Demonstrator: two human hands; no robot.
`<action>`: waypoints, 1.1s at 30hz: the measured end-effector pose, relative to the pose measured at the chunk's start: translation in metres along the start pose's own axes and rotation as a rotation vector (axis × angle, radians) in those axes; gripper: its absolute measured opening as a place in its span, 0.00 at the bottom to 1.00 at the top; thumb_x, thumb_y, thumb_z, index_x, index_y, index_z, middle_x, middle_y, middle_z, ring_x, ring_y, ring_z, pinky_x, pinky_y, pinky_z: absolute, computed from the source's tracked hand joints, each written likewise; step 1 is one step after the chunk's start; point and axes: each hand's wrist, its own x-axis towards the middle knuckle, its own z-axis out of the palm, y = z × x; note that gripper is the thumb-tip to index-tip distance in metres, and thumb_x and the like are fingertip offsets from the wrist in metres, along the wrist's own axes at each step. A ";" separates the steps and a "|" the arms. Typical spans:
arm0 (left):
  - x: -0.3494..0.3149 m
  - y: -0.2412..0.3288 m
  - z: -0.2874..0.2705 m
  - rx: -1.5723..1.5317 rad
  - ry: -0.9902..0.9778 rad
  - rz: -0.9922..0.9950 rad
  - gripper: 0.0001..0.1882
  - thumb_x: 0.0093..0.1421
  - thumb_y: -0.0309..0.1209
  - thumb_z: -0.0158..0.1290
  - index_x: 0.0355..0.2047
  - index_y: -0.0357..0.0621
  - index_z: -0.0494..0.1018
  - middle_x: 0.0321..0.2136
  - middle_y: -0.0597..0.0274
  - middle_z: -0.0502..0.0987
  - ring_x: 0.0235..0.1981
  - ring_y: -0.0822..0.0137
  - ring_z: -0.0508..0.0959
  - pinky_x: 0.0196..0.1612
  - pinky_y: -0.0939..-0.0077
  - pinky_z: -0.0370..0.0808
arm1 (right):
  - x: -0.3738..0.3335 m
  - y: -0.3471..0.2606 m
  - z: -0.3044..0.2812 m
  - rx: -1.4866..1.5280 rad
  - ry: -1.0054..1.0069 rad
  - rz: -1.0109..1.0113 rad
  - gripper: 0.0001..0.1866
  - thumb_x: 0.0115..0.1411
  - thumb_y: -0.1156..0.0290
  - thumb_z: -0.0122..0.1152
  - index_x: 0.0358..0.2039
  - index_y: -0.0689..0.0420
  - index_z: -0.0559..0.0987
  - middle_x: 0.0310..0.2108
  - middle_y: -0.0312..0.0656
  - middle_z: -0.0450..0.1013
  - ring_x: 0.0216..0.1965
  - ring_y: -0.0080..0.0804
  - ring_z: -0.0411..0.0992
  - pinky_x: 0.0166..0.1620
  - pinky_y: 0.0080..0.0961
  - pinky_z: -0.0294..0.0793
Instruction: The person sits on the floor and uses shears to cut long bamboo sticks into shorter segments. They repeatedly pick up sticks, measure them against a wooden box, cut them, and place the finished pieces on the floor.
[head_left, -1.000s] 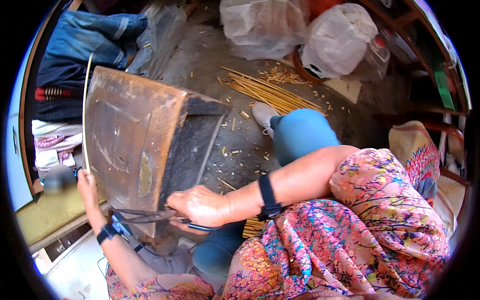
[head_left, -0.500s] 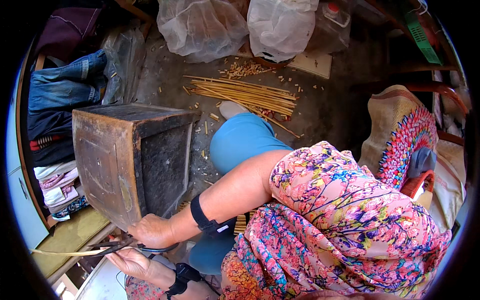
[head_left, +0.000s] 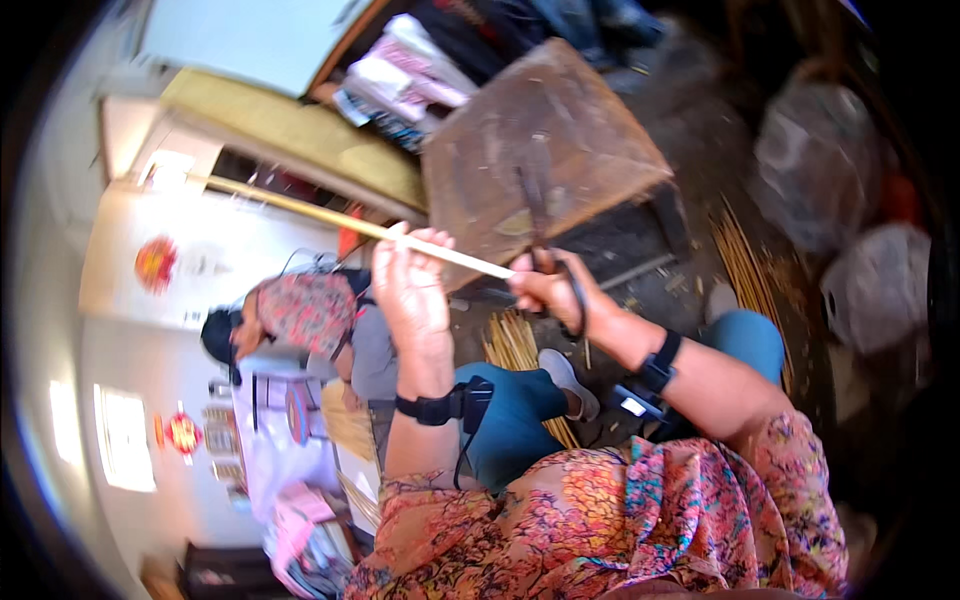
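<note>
A long pale stick (head_left: 300,208), like a reed or cane, slants from the upper left down to between my hands. My left hand (head_left: 412,285) is closed on it near its lower end, the fingers bent over it. My right hand (head_left: 555,292) holds dark scissors (head_left: 540,215), with a loop handle hanging below the fingers and the blades pointing up, a little blurred. The right thumb and fingertips also meet the stick's lower end. Both hands are in front of a worn wooden box-like stand (head_left: 550,140).
Bundled sticks (head_left: 512,345) lie by my shoe, and more long sticks (head_left: 745,260) lie on the floor at right. Translucent bags (head_left: 820,160) stand at far right. A person in a floral top (head_left: 300,310) sits at left. Folded clothes (head_left: 395,75) are piled beyond the stand.
The view has swung left, bringing the other person and room into sight. My hands have moved apart from their crossed position, and the stick now extends up and away between them.
</note>
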 end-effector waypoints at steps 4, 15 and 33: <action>-0.001 0.026 -0.033 0.014 0.068 0.072 0.14 0.63 0.27 0.45 0.48 0.34 0.64 0.36 0.46 0.74 0.38 0.54 0.77 0.46 0.56 0.75 | 0.001 0.003 0.009 -0.017 -0.006 0.053 0.04 0.55 0.75 0.58 0.28 0.61 0.74 0.20 0.37 0.71 0.19 0.22 0.70 0.21 0.17 0.67; -0.014 0.081 -0.070 0.024 0.183 0.287 0.17 0.62 0.25 0.44 0.51 0.32 0.60 0.37 0.46 0.74 0.39 0.54 0.77 0.48 0.57 0.74 | -0.013 0.006 -0.012 -0.183 -0.082 0.072 0.09 0.53 0.76 0.61 0.33 0.63 0.73 0.23 0.38 0.72 0.22 0.25 0.71 0.25 0.19 0.68; -0.020 0.068 -0.093 -0.009 0.176 0.282 0.21 0.61 0.25 0.47 0.53 0.33 0.59 0.33 0.54 0.72 0.36 0.61 0.74 0.45 0.61 0.74 | -0.015 0.017 -0.014 -0.364 -0.124 -0.001 0.10 0.53 0.80 0.57 0.37 0.63 0.71 0.27 0.37 0.70 0.26 0.25 0.71 0.29 0.19 0.69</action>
